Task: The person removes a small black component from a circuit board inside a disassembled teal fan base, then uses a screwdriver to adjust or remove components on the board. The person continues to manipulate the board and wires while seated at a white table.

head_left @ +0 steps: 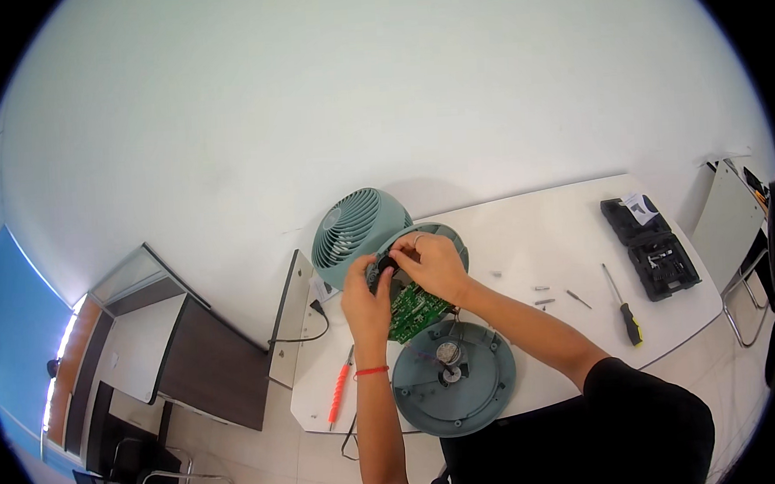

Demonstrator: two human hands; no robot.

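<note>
A grey-green fan (361, 230) lies on its side on the white table, its opened base turned toward me. At the base my left hand (368, 297) and my right hand (433, 266) pinch a small black part (388, 263) between them; its exact kind is hard to make out. Just below my fingers a green circuit board (416, 311) hangs out of the base. Wires run from it to a round grey-green base cover (418, 398), which lies inner side up and carries a small silver motor (448, 354).
An orange-red-handled screwdriver (338, 394) lies left of the cover. To the right are a black and yellow screwdriver (628, 317), several small bits (543, 301) and an opened black tool case (665, 267). A black power cord (319, 309) trails at the table's left edge.
</note>
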